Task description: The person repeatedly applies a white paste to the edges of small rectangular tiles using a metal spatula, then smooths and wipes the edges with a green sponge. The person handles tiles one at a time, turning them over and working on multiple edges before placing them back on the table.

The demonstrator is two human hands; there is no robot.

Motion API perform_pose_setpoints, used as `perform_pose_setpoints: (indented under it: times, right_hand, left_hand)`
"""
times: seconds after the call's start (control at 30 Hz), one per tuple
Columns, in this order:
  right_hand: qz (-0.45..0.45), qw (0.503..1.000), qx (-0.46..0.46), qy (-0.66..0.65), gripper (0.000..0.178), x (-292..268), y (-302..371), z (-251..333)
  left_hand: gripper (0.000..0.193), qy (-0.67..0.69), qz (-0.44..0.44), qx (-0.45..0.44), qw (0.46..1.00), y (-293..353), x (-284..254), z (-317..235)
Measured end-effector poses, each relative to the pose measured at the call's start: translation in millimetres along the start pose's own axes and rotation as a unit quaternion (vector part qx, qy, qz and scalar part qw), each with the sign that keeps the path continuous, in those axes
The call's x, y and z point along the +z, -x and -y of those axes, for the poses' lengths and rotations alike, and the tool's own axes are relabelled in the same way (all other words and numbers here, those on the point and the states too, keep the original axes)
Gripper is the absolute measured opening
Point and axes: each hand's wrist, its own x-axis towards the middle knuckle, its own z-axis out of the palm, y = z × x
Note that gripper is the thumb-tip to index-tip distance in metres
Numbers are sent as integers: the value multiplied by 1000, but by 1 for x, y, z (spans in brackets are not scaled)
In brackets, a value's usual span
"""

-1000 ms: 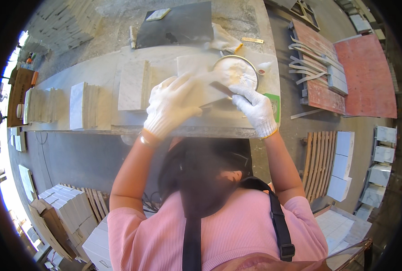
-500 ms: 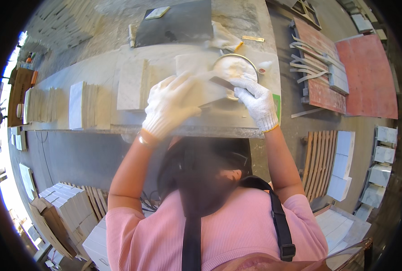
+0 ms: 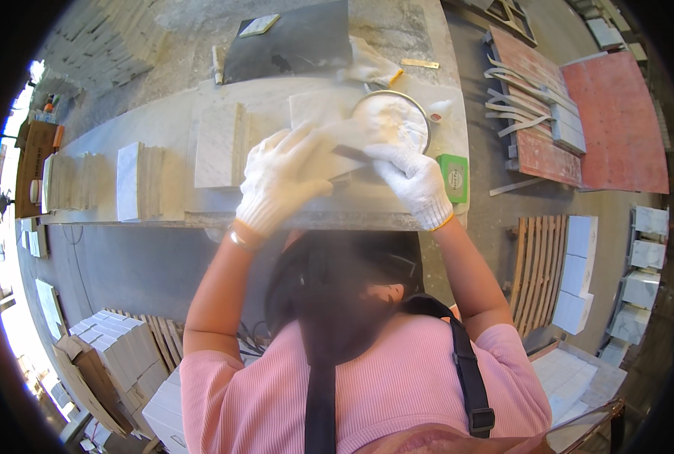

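My left hand (image 3: 276, 181), in a white knit glove, grips the left side of a pale tile (image 3: 325, 160), thumb spread below the fingers. A haze over the picture blurs the tile's outline. In my gloved right hand (image 3: 416, 181) is a putty knife, whose dark flat blade (image 3: 350, 153) lies over the tile and points left. Its handle is hidden inside the fist. Just beyond the right hand stands a round tin (image 3: 428, 129) of white paste or powder. Another flat white tile (image 3: 306, 106) lies behind the left fingers.
Tile stacks (image 3: 217, 147) stand along the worktable on the left. A black mat (image 3: 299, 38) bearing one tile and a loose white glove (image 3: 371, 64) lie farther back. A green box (image 3: 453, 181) sits at the right edge. Beyond are a slatted pallet (image 3: 540, 268) and red boards (image 3: 617, 125).
My right hand has moved left with the putty knife, its blade shifting left across the tile. The green box, mostly hidden before, now shows. My left hand stays nearly in place.
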Motion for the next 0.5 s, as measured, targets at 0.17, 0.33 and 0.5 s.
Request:
perform_pose_setpoints:
  times: [0.17, 0.33, 0.5]
  right_hand:
    - [-51, 998, 14, 38, 23, 3, 0, 0]
    - [0, 999, -28, 24, 24, 8, 4, 0]
    - [-30, 1000, -3, 1, 24, 13, 11, 0]
  left_hand:
    - [83, -7, 2, 6, 1000, 0, 1, 2]
    - [82, 4, 1, 19, 1000, -2, -1, 2]
    - [81, -14, 6, 12, 1000, -2, -2, -1]
